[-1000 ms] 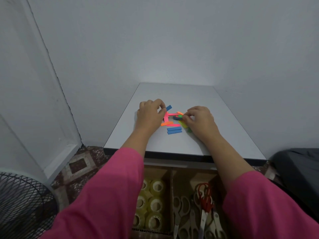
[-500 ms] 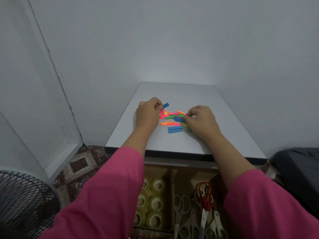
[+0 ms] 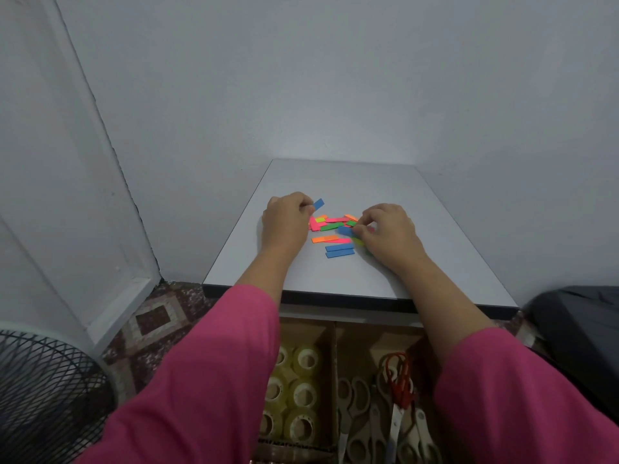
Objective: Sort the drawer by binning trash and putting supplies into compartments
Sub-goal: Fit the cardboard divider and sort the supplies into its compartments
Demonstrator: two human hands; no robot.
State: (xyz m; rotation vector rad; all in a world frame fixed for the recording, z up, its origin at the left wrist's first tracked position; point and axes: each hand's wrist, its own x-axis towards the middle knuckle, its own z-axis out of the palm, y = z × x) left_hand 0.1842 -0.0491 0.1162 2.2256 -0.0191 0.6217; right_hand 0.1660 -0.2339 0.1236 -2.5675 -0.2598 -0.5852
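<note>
A small heap of coloured sticky strips lies on the grey table top: pink, green, orange and blue ones. My left hand sits at the heap's left side, its fingers pinched on one blue strip that sticks up to the right. My right hand rests at the heap's right side, its fingertips closed on another blue strip and hiding further strips beneath. Below the table edge an open cardboard-lined drawer shows two compartments.
The drawer's left compartment holds several clear tape rolls; the right one holds several scissors, one red-handled. A black fan grille stands at the lower left, a dark bag at the right. Walls close in behind and beside the table.
My left hand has slid slightly left and back with the blue strip pinched in it, uncovering more of the heap. My right hand keeps working at the heap's right edge.
</note>
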